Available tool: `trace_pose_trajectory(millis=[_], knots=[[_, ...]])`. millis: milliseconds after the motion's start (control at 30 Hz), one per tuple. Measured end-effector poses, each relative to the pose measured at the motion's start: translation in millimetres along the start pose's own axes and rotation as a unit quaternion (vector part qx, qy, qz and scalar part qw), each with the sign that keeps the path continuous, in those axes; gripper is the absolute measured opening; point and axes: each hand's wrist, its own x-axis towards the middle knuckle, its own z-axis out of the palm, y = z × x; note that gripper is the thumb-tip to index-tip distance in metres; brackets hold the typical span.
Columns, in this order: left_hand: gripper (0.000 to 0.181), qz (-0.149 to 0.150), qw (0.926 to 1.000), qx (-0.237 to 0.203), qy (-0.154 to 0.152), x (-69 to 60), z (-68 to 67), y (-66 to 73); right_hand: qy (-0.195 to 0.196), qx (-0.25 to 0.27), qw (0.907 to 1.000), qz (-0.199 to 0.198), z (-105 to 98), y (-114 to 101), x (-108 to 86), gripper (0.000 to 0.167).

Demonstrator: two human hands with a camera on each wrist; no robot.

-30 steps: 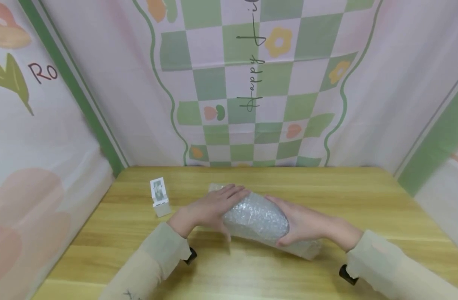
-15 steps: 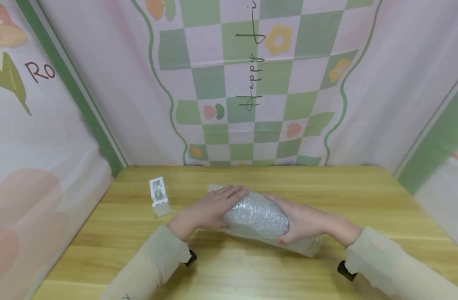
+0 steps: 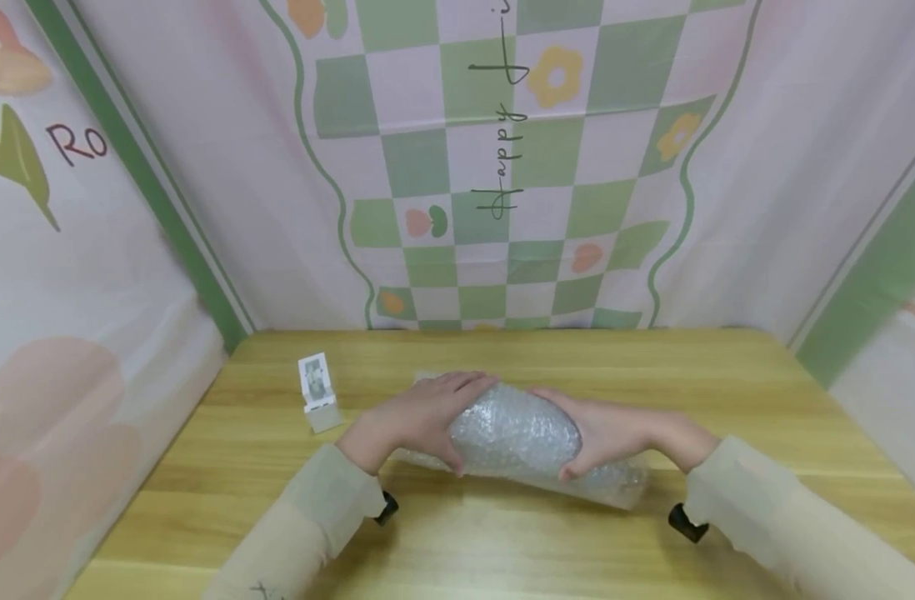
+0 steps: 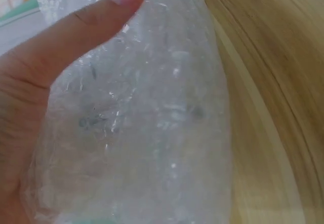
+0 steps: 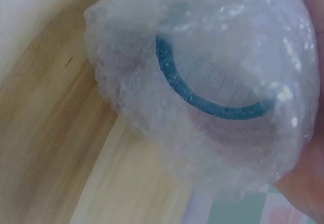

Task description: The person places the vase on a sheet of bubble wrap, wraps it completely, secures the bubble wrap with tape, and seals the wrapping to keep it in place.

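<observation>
A bundle of bubble wrap [image 3: 513,437] lies slantwise on the wooden table in the head view. Its left part is gripped by my left hand [image 3: 431,417], fingers over the top and thumb on the near side. My right hand [image 3: 615,429] holds the right part, the thumb low at the front. In the left wrist view, the left thumb [image 4: 76,36] lies along the clear wrap [image 4: 147,112]. Through the bundle's end in the right wrist view, a teal ring [image 5: 202,105] shows around a clear round face with faint markings. What the wrapped thing is cannot be made out.
Left of the hands stands a small white box [image 3: 322,417] with its printed lid raised. The wooden table [image 3: 502,550] reaches back to a checked, flowered cloth [image 3: 476,217]. More cloth hangs at both sides.
Both hands keep hold of the bundle, which has turned slightly. The left thumb went in under the near side and now shows again. The white box stays put.
</observation>
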Motion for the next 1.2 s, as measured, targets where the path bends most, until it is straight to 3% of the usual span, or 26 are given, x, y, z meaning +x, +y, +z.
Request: trace_pose_trajectory(millis=[100,367,667,833,1033,1200], knots=[[0.128,0.009,0.9999,0.010,0.009,0.6,1.3,-2.3,-0.007,0.006,1.0000,0.002,0.0,0.8,0.3,0.121],[0.110,0.028,0.9954,0.075,0.053,0.4,7.8,-10.3,-0.003,0.043,0.9990,0.014,1.4,0.0,-3.6,0.120],[0.106,0.027,0.9883,0.143,0.047,-5.2,9.6,-10.8,0.038,0.076,0.9955,0.040,11.2,-10.3,-8.5,0.116],[0.103,0.034,0.9861,0.152,0.058,-7.8,12.9,-10.3,0.078,0.060,0.9938,0.052,22.4,-16.0,-8.3,0.118],[0.098,0.032,0.9851,0.156,0.066,-5.3,20.2,-14.3,0.140,0.013,0.9845,0.105,37.9,-23.1,-8.9,0.126],[0.094,0.036,0.9867,0.144,0.066,-2.5,21.6,-16.5,0.150,0.014,0.9840,0.094,41.5,-25.8,-14.0,0.129]])
